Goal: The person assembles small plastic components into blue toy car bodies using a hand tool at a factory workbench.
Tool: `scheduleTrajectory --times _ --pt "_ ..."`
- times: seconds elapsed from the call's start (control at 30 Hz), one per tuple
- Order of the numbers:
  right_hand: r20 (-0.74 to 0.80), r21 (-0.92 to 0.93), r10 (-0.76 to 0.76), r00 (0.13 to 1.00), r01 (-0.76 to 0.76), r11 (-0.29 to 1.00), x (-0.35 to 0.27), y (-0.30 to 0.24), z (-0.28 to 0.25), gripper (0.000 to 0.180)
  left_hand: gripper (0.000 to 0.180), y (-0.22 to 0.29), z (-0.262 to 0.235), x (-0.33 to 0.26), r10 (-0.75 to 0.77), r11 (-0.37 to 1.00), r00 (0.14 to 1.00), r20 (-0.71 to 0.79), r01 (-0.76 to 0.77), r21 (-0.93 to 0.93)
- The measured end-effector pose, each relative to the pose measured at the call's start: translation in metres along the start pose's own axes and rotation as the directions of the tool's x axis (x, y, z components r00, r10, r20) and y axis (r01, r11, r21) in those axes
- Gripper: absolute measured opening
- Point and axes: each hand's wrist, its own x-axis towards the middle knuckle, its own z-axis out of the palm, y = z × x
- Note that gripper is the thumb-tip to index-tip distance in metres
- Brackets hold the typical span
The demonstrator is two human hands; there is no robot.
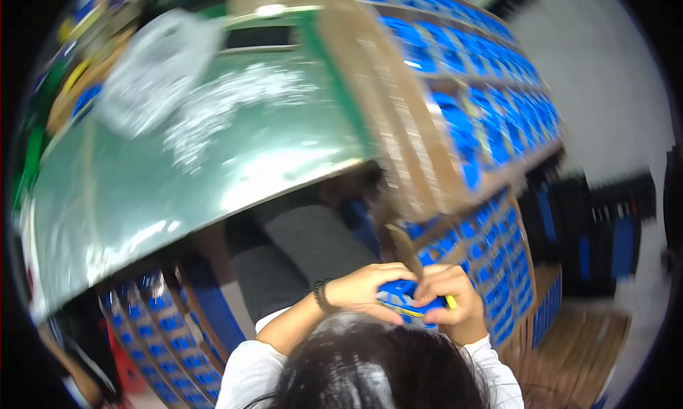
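Hands — left (366, 289), right (447, 291) — pinching blue part (400, 294), cardboard trays (491, 131) beside

Single view, head-worn fisheye, left of a pair. Looked steeply down over dark hair (377, 366) at the lower edge. Sat close above both raised hands; green table (178, 174) filled upper left, shelves of blue packs (491, 117) curved along the right. Edges bent toward a dark rim. Blurred throughout. No second view supplied.
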Motion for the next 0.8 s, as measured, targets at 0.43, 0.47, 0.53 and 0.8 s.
scheduleTrajectory --times 0.43,0.47,0.53,0.8 --pt "-0.306 -0.547 0.008 0.952 -0.183 0.817 0.323 0.061 0.048 0.018 0.064 0.029 0.058 -0.19 -0.111 0.951 -0.054 -0.992 -0.295 -0.091" --pt "-0.301 -0.55 -0.005 0.954 -0.17 0.818 0.326 0.059 0.044 0.018 0.062 0.03 0.059 -0.188 -0.134 0.947 -0.077 -0.988 -0.304 -0.105" --pt "-0.274 -0.536 -0.012 0.962 -0.142 0.832 0.32 0.059 0.041 0.017 0.056 0.03 0.057 -0.185 -0.214 0.939 -0.045 -0.976 -0.286 -0.193" --pt "-0.228 -0.111 0.016 0.974 -0.042 0.993 0.264 0.044 0.029 0.018 0.05 0.041 0.0 -0.127 -0.067 0.978 0.214 -0.974 -0.179 -0.106"
